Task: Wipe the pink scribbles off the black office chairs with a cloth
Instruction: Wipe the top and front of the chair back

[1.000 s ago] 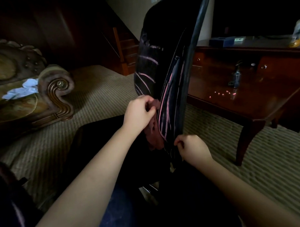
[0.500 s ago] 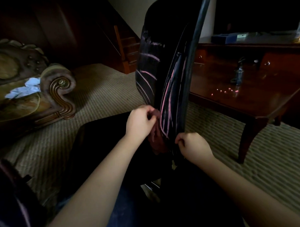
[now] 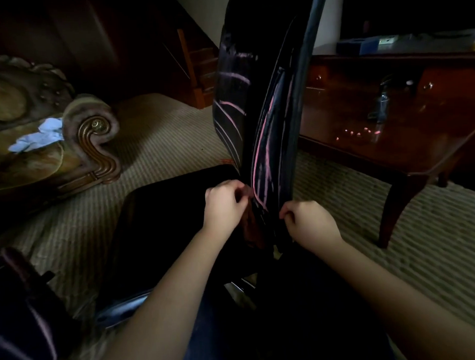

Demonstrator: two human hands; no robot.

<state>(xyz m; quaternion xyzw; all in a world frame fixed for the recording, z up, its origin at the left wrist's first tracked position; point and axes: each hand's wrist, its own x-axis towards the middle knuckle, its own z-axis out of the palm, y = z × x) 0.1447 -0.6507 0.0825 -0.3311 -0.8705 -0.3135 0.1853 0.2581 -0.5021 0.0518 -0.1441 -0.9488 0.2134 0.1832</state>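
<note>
A black office chair stands in front of me, its backrest [image 3: 265,79] seen almost edge-on and streaked with pink scribbles [image 3: 264,141]. The black seat [image 3: 162,217] lies below and to the left. My left hand [image 3: 223,204] grips a dark reddish cloth [image 3: 250,219] against the foot of the backrest, and the cloth hangs down below the fingers. On the other side, my right hand [image 3: 307,220] pinches the lower right edge of the backrest.
A carved sofa arm [image 3: 92,136] with a pale blue crumpled cloth [image 3: 38,135] is at the left. A dark wooden table [image 3: 391,136] stands to the right with a spray bottle [image 3: 382,104] on it. Striped carpet [image 3: 154,145] covers the floor. Another dark chair part [image 3: 17,316] is at lower left.
My left hand with the cloth has slid down the backrest towards its base. My right hand has stayed on the lower edge.
</note>
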